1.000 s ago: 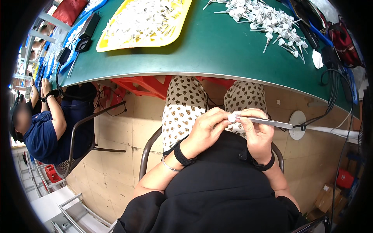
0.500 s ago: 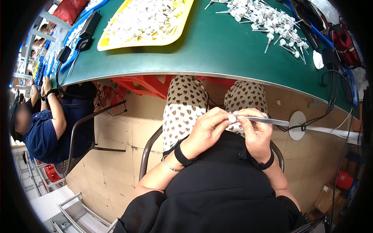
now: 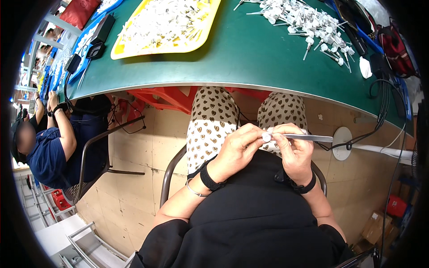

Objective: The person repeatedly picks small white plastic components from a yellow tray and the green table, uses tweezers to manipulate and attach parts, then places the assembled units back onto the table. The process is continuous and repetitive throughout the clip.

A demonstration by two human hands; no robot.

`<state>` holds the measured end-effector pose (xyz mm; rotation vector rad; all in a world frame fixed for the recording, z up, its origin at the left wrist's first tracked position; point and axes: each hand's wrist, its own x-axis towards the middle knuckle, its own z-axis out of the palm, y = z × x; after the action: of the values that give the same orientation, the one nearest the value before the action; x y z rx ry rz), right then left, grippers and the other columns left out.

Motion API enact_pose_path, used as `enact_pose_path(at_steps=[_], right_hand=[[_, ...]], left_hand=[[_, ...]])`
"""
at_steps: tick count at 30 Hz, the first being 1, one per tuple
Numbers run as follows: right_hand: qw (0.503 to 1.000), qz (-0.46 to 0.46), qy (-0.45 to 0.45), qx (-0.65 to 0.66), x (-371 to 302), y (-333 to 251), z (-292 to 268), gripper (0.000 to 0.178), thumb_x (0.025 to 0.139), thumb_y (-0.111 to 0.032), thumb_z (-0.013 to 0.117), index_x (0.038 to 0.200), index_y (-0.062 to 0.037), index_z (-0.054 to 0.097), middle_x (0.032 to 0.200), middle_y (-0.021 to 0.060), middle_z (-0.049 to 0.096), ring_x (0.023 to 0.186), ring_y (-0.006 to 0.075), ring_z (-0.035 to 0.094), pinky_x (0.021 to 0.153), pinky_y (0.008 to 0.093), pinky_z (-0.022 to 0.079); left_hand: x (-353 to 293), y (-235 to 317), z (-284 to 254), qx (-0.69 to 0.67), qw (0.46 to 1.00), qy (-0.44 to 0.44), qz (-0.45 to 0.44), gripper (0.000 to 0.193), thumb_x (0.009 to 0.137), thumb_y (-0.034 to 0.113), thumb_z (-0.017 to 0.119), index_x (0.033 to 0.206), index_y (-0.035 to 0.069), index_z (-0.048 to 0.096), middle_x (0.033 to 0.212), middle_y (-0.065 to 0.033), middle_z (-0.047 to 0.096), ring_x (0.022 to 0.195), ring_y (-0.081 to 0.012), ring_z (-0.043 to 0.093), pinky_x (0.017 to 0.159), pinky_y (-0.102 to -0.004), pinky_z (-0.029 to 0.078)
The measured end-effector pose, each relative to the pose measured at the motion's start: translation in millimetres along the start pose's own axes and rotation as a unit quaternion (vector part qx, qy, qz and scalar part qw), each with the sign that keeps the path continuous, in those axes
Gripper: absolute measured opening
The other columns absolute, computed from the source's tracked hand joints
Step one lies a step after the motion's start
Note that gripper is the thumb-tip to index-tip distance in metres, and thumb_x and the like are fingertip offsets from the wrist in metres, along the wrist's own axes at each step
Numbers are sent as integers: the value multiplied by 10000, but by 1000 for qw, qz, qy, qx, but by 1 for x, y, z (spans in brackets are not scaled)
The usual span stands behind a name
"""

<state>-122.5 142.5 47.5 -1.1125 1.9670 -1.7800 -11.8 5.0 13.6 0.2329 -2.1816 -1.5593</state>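
Above my lap, my left hand point(image 3: 241, 146) pinches a small white plastic part point(image 3: 267, 137) between thumb and fingertips. My right hand point(image 3: 296, 152) is closed around a slim flat metal tool point(image 3: 319, 138), perhaps tweezers or a blade. Its plain end sticks out to the right; its working end is hidden by my fingers. Both hands' fingertips meet at the white part. On the table ahead lies a loose pile of white parts with thin metal-like stems point(image 3: 308, 31). A yellow tray point(image 3: 170, 55) farther left holds many similar pieces.
The green table's point(image 3: 250, 67) edge runs just beyond my knees. Black cables point(image 3: 382, 105) hang at its right end, near a white pole point(image 3: 389, 152). A seated co-worker point(image 3: 53, 147) is at the left beside a chair point(image 3: 85, 165). Red stools point(image 3: 170, 99) stand under the table.
Both hands stay nearly in place at the white part. The view has shifted very slightly, and the metal tool's angle is almost the same.
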Motion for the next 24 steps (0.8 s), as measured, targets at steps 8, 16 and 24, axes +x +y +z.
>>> enact_pose_path(at_steps=[8, 16, 24], right_hand=[[999, -34, -11, -37, 2, -2, -1, 45, 914, 9, 687, 958, 12, 688, 893, 110, 698, 772, 212, 660, 682, 320, 529], [977, -136, -87, -138, 11, -5, -8, 63, 900, 3, 697, 962, 6, 687, 909, 107, 698, 782, 230, 659, 698, 337, 533], [978, 103, 23, 180, -1, -2, -6, 136, 990, -32, 642, 1104, 41, 633, 1027, 103, 698, 939, 152, 702, 849, 279, 576]], left_hand=[[0, -1, 1, -7, 1000, -2, 8, 216, 878, -49, 684, 1083, 12, 708, 940, -102, 661, 810, -247, 659, 704, -318, 529], [-1, -5, -1, -2, 1000, -17, 19, 207, 885, -38, 693, 1087, 6, 709, 951, -107, 673, 830, -246, 672, 713, -319, 536], [1, -4, -6, -71, 996, -24, -46, 179, 962, -17, 638, 1123, -23, 713, 980, -101, 690, 824, -158, 673, 739, -270, 566]])
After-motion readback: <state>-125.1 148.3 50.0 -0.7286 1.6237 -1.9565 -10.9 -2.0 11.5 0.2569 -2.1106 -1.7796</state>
